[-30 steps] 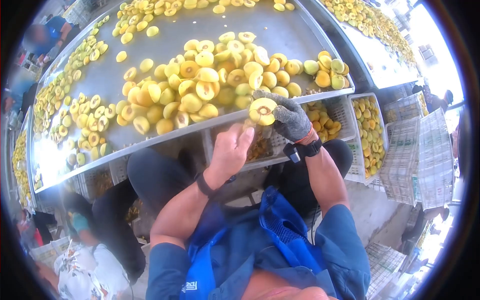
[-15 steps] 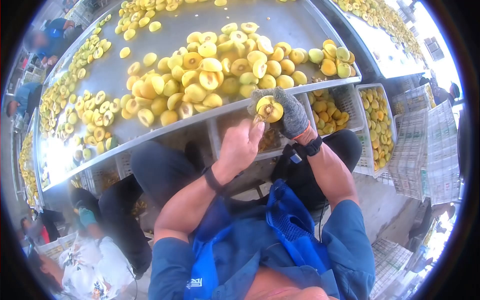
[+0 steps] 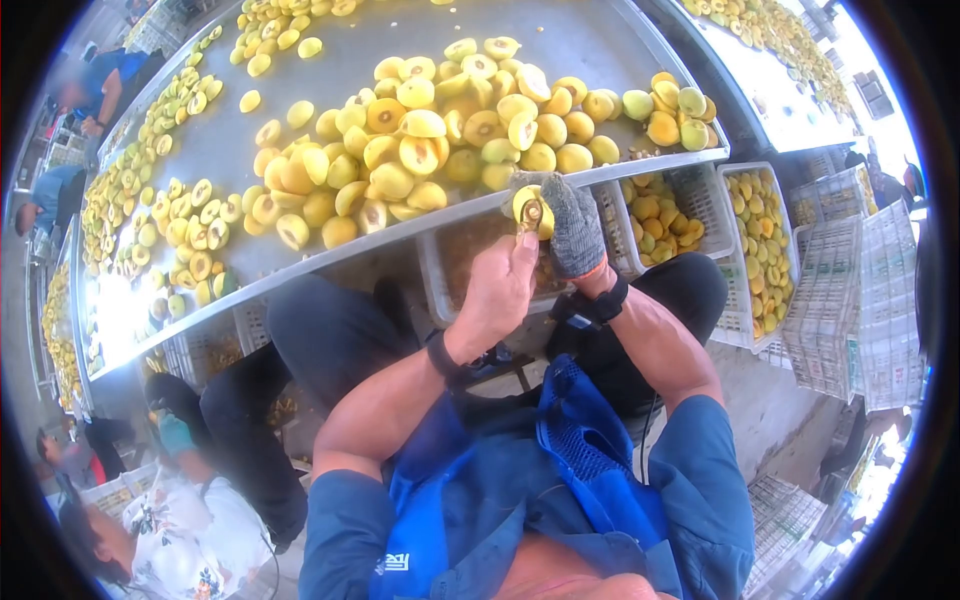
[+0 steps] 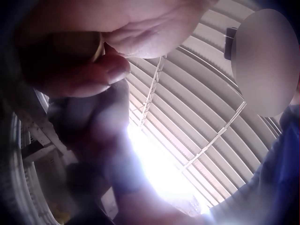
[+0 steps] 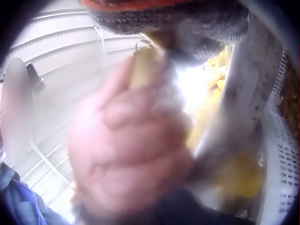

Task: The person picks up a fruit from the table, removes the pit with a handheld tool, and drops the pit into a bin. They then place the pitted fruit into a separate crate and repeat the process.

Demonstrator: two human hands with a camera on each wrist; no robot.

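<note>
My bare left hand (image 3: 498, 287) grips a small tool with a yellowish handle (image 5: 144, 69); a thin curved metal loop shows at its tip in the right wrist view. My right hand (image 3: 577, 228), in a grey knit glove, holds a halved yellow peach (image 3: 521, 203) with its cut face toward me. A brown stone (image 3: 534, 212) sits in the middle of that face. The left thumb and fingertips are right at the peach's lower edge. Both hands are just in front of the metal table's near rim. In the left wrist view, fingers hide most of the tool.
A big heap of peach halves (image 3: 390, 150) lies on the metal table (image 3: 340, 62), with more piles to the left. White crates (image 3: 706, 215) with fruit stand below its edge on the right; stacked crates (image 3: 825, 300) are beyond. Another worker (image 3: 185, 530) is at lower left.
My left hand has moved right and in under the peach half. The peach half has turned in my gloved hand. The whole view has shifted slightly.
</note>
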